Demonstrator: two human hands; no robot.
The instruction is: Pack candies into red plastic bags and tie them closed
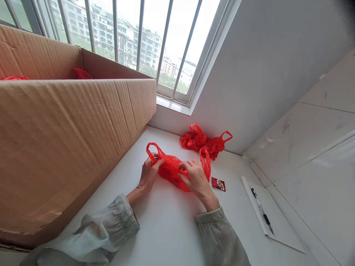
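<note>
A red plastic bag (170,168) with two loop handles lies on the white table (169,225) in front of me. My left hand (148,173) pinches its left side just below the left handle. My right hand (195,177) is closed on the bag's right side, fingers curled over the plastic near the right handle. Both wrists wear pale grey-green sleeves.
A large open cardboard box (69,133) fills the left, with red bags showing inside. Two more crumpled red bags (203,142) lie by the wall. A small red packet (218,184) sits right of my hand. A black pen (262,210) rests on white paper (280,225).
</note>
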